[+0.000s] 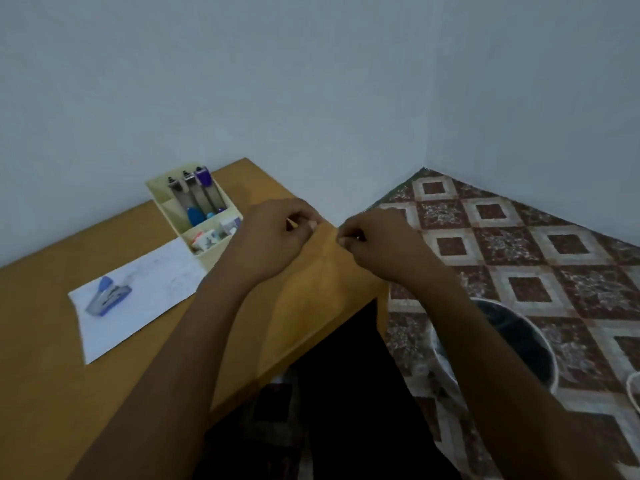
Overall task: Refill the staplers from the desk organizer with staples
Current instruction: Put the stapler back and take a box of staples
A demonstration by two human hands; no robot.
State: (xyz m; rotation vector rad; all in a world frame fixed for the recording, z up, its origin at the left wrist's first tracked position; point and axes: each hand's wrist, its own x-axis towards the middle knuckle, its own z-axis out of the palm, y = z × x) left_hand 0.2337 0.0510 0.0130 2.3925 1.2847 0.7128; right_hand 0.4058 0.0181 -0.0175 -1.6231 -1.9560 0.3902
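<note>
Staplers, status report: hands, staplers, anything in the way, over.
Left hand and right hand curled over desk edge, fingertips pinched; contents too small to tell. Blue stapler lies on paper; three staplers stand in organizer. Nothing blocking them.

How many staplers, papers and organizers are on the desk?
Staplers: 4
Paper: 1
Organizer: 1
Total: 6

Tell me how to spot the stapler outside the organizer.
Find the wooden desk, then the white paper sheet lying on it. The stapler lies on that sheet's left end. Unlike the three staplers standing in the organizer, it lies flat and alone.
</note>
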